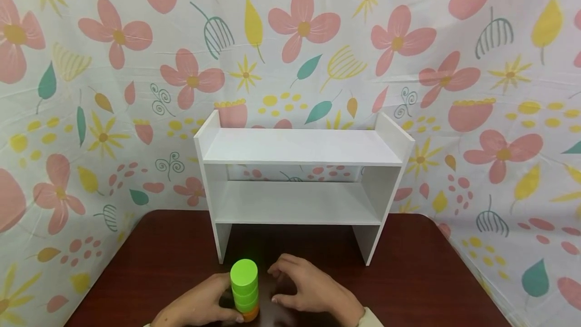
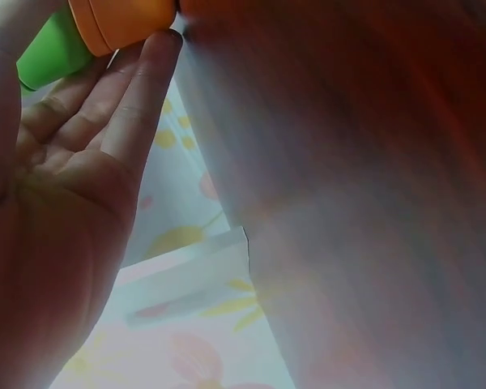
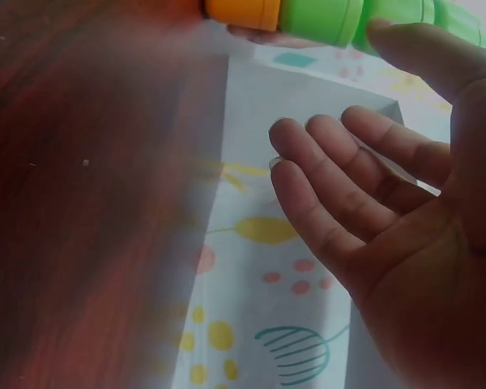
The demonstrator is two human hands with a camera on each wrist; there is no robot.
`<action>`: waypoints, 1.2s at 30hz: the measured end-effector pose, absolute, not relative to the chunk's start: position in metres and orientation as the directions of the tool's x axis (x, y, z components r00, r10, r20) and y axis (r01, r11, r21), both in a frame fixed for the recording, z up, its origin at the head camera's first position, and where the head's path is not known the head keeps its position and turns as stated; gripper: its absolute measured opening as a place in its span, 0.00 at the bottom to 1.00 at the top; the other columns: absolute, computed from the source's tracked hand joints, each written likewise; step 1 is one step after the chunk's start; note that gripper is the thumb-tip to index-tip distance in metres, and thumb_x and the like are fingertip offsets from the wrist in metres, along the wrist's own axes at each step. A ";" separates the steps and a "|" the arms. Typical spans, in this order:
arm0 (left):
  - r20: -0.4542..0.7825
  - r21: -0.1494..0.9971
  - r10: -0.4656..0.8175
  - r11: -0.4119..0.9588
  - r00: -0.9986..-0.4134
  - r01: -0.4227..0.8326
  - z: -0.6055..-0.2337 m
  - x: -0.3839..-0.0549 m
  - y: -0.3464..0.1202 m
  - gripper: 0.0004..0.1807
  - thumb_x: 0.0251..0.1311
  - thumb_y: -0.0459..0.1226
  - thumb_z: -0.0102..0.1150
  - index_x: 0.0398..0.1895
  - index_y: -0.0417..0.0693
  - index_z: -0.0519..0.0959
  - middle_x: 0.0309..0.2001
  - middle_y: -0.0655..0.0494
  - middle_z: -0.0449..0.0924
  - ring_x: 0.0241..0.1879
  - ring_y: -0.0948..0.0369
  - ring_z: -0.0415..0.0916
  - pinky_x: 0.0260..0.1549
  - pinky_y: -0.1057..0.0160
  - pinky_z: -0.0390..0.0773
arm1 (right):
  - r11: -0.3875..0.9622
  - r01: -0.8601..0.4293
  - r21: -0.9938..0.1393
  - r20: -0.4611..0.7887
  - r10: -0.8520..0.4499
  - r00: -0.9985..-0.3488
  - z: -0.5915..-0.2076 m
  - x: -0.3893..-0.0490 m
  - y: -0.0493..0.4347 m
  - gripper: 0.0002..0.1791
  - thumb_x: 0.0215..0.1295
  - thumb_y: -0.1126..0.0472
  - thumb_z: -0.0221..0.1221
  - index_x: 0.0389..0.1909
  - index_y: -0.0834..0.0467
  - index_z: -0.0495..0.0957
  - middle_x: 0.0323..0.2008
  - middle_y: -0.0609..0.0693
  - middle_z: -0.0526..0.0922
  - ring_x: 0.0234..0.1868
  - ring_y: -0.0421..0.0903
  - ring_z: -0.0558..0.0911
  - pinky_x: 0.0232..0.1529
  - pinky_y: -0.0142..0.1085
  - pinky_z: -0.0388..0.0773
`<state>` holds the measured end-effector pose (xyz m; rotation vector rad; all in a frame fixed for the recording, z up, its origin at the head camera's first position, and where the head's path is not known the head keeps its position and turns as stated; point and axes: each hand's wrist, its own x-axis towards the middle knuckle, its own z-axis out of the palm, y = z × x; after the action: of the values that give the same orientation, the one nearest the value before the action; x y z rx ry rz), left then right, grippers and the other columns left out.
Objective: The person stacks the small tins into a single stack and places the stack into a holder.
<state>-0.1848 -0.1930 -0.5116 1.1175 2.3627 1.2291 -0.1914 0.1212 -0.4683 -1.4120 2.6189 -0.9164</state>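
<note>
A narrow upright stack of cups (image 1: 245,286) stands near the front of the dark table, bright green above and orange at the bottom. My left hand (image 1: 199,297) holds it low down, thumb in front and fingers behind. In the left wrist view its fingertips lie against the orange cup (image 2: 130,20). Just right of the stack, my right hand (image 1: 313,286) hovers with loosely bent fingers and nothing in them. From the right wrist, the green cups (image 3: 320,20) show beyond the thumb; whether the thumb touches them I cannot tell.
A white two-tier shelf (image 1: 297,203) stands behind the hands on the reddish-brown table (image 1: 431,276). Flower-printed cloth (image 1: 295,74) hangs behind and along both sides of the table.
</note>
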 end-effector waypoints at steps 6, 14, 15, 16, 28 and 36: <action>0.128 0.761 0.720 0.370 -0.682 0.534 -0.512 -0.186 -0.189 0.32 0.59 0.52 0.78 0.65 0.65 0.77 0.56 0.68 0.83 0.55 0.68 0.81 0.53 0.64 0.83 | 0.392 -0.733 -0.556 0.218 -0.783 -0.583 -0.471 -0.191 0.124 0.21 0.71 0.53 0.70 0.61 0.49 0.78 0.53 0.44 0.81 0.49 0.36 0.84 0.49 0.33 0.85; 0.125 0.789 0.724 0.342 -0.679 0.510 -0.513 -0.183 -0.184 0.32 0.59 0.51 0.79 0.66 0.63 0.77 0.57 0.66 0.83 0.55 0.67 0.82 0.52 0.64 0.84 | 0.385 -0.734 -0.560 0.213 -0.789 -0.576 -0.474 -0.190 0.124 0.22 0.70 0.53 0.71 0.61 0.52 0.78 0.51 0.43 0.80 0.49 0.35 0.84 0.49 0.32 0.85; 0.123 0.796 0.724 0.336 -0.678 0.504 -0.513 -0.183 -0.184 0.32 0.58 0.50 0.80 0.65 0.63 0.77 0.57 0.66 0.83 0.55 0.67 0.82 0.51 0.65 0.84 | 0.385 -0.734 -0.560 0.211 -0.790 -0.575 -0.475 -0.190 0.124 0.22 0.70 0.53 0.71 0.61 0.53 0.78 0.51 0.43 0.80 0.49 0.35 0.84 0.49 0.32 0.85; 0.122 0.802 0.725 0.331 -0.678 0.498 -0.513 -0.183 -0.183 0.32 0.58 0.50 0.80 0.65 0.63 0.78 0.57 0.66 0.83 0.55 0.67 0.82 0.51 0.65 0.84 | 0.386 -0.734 -0.560 0.209 -0.791 -0.575 -0.475 -0.190 0.124 0.22 0.70 0.53 0.71 0.61 0.53 0.79 0.51 0.43 0.81 0.49 0.35 0.84 0.49 0.31 0.85; 0.112 0.837 0.748 0.284 -0.654 0.468 -0.510 -0.184 -0.173 0.31 0.59 0.46 0.79 0.66 0.61 0.78 0.57 0.65 0.84 0.55 0.66 0.83 0.48 0.66 0.85 | 0.341 -0.756 -0.559 0.232 -0.811 -0.537 -0.483 -0.188 0.129 0.18 0.71 0.55 0.70 0.58 0.51 0.81 0.51 0.44 0.83 0.49 0.35 0.83 0.49 0.30 0.83; 0.076 0.856 0.750 0.288 -0.657 0.428 -0.513 -0.182 -0.166 0.29 0.62 0.47 0.77 0.66 0.59 0.79 0.56 0.66 0.85 0.53 0.66 0.83 0.48 0.65 0.84 | 0.338 -0.674 -0.657 0.168 -0.805 -0.568 -0.492 -0.185 0.130 0.18 0.71 0.53 0.70 0.59 0.44 0.80 0.51 0.41 0.82 0.48 0.34 0.82 0.47 0.30 0.83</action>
<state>-0.1823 -0.1662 -0.5127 1.0657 2.2221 1.3136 -0.1852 0.1298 -0.4916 -1.3507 2.4115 -1.0437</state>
